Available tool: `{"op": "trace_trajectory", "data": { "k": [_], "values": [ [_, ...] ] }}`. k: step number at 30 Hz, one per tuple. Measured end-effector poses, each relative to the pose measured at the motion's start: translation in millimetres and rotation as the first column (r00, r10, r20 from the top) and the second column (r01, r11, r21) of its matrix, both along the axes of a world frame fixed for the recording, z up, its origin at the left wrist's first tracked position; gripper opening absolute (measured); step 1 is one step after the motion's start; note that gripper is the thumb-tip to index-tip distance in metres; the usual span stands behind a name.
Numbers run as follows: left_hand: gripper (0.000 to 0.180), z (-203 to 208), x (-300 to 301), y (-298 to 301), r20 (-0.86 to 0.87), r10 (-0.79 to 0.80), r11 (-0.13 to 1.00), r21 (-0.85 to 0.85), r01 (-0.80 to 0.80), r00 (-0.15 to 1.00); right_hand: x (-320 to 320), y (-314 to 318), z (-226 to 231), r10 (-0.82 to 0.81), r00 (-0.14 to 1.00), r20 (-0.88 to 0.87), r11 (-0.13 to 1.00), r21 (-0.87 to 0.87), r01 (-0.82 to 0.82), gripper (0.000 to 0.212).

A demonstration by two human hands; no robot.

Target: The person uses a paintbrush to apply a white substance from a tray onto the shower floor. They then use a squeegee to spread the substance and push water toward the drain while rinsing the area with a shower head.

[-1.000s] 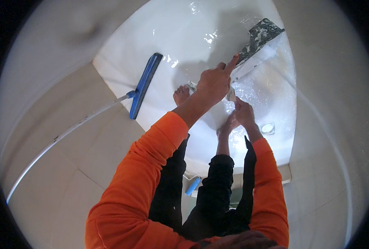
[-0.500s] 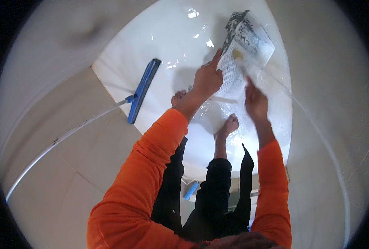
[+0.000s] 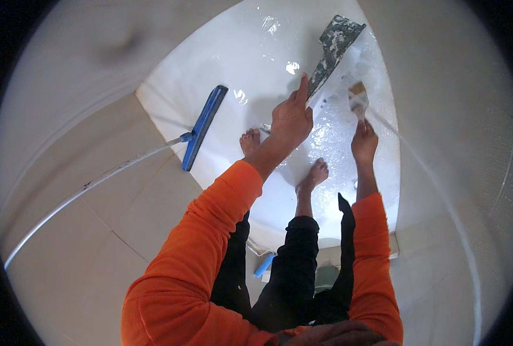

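My left hand grips the edge of a paint tray, its index finger stretched along the side. The tray is tipped nearly on edge, its dark outer side blotched with white paint. Its ribbed inside is turned out of sight. To the right, my right hand is closed around the handle of a flat paintbrush, tan bristles pointing away from me. The brush is apart from the tray. Beside it runs a pale curved line, a thin hose or water stream; I cannot tell which.
I stand barefoot on a wet white basin floor with a raised edge. A blue squeegee on a long pole leans at the left. Near my legs, a blue paint roller lies by the near edge. Tiled walls enclose the basin.
The paint tray has tilted from showing its ribbed inside to showing its dark outer side. My right hand and the brush have moved off the tray, slightly right and nearer to me.
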State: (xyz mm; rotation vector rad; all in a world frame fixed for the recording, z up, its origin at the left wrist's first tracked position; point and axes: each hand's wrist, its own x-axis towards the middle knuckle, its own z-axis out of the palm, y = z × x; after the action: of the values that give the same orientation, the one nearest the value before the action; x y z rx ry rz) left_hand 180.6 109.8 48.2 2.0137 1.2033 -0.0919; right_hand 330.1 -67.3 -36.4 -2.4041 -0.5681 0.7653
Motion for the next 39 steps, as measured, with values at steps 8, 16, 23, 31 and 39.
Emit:
{"op": "trace_trajectory", "data": {
  "k": [8,16,23,31,39],
  "values": [
    [0.051,-61.7,-0.6,24.4,0.295,0.527,0.823,-0.410,-0.393,0.797,-26.0,-72.2,48.8,-0.510,0.764,-0.395,0.846,-0.070,0.529,0.034],
    [0.031,-129.4,27.4,-6.7,0.032,0.886,0.257,-0.864,-0.433,0.462,-24.7,-117.3,97.0,-0.675,0.641,-0.366,0.707,-0.074,0.703,0.030],
    [0.028,-183.3,93.6,-44.3,-0.074,0.809,0.333,-0.760,-0.558,0.583,-38.7,-151.2,103.1,-0.742,0.552,-0.381,0.657,-0.246,0.713,0.032],
    [0.069,-116.2,127.4,-24.6,0.268,0.598,0.781,-0.406,-0.474,0.755,-48.8,-169.9,121.1,-0.709,0.587,-0.391,0.688,-0.199,0.698,0.030],
    [0.097,43.9,180.2,0.3,-0.112,0.712,0.570,-0.485,-0.663,0.693,-48.8,-162.3,136.3,-0.667,0.633,-0.392,0.723,-0.137,0.677,0.034]
  ]
}}
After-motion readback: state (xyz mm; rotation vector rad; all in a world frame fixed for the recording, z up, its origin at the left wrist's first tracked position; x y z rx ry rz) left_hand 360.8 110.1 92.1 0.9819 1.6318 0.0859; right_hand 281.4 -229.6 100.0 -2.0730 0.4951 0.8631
